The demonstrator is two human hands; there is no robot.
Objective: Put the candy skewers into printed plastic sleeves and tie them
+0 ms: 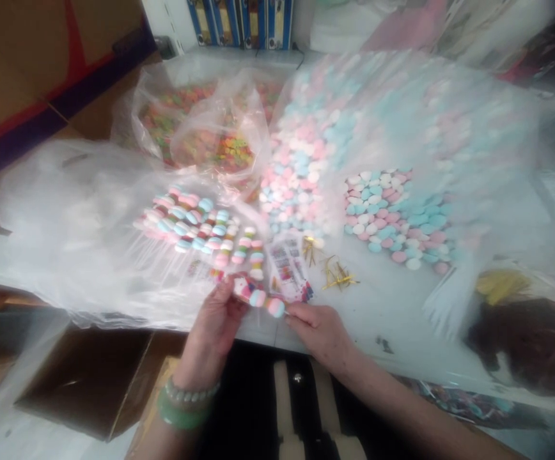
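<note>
A candy stick (258,298) is held level in a narrow pinch by the left hand (213,326) and the right hand (320,335), just above the edge of the white table (383,306), near other candy sticks (191,223).

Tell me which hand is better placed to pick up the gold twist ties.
The right hand, probably: it sits closer to the gold twist ties, with nothing between them, while the left hand is farther off, on the other side of the candy stick that both hands grip.
</note>
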